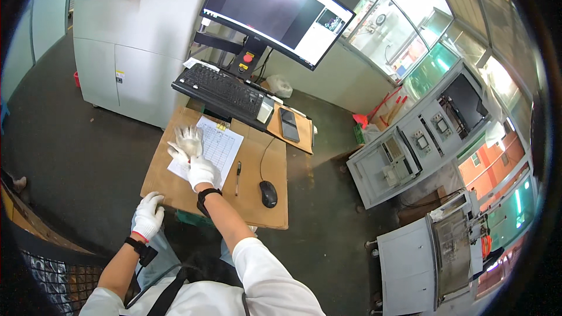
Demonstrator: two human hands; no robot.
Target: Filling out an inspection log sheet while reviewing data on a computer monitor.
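r hand [201,173] is touching the loose white gloves [188,141] lying on the paper sheet [226,147]; can't tell if it's pinching. l hand [149,216] is resting apart, nr the table [249,212] corner, grip unclear. a sideways drag could be pulling the sheet askew w/ the gloves, poss. knocking the pen [237,179].

Right hand [202,173] extended, left hand [148,216] perhaps curled

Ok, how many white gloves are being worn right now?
2: one on the left hand, at the near left corner of the cardboard; one on the right hand, against the loose white glove bundle on the paper sheet. Neither is hidden.
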